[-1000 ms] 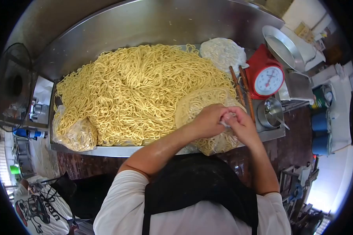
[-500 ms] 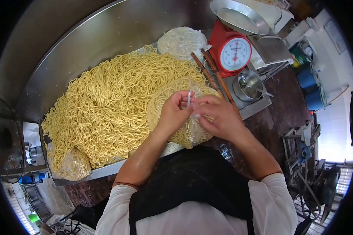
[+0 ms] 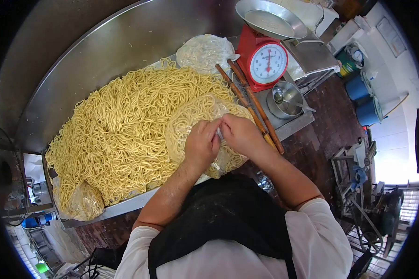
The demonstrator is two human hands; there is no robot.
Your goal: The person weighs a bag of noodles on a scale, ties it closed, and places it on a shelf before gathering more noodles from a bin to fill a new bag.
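Note:
A clear plastic bag of noodles [image 3: 180, 122] lies on the near right part of a large heap of loose yellow noodles [image 3: 118, 130]. Over the bag, my left hand [image 3: 201, 143] is closed, its fingertips pinching the gathered plastic at the bag's top. My right hand [image 3: 243, 135] pinches the same plastic from the other side, thumb and fingers pressed together. Both hands meet at the fingertips, which largely hide the gathered neck. A bit of whitish plastic shows between them.
Two long wooden sticks [image 3: 253, 104] lie right of the bag, near a steel pot [image 3: 284, 110] with a ladle. Behind stands a red dial scale [image 3: 246, 44] with a metal pan. Other plastic bags rest at the back [image 3: 204, 52] and the front left corner [image 3: 84, 202].
My hands have drawn in tightly, fingertips now pressed together on the bag's neck; before, the fingers were looser around a white strip. The view has shifted slightly.

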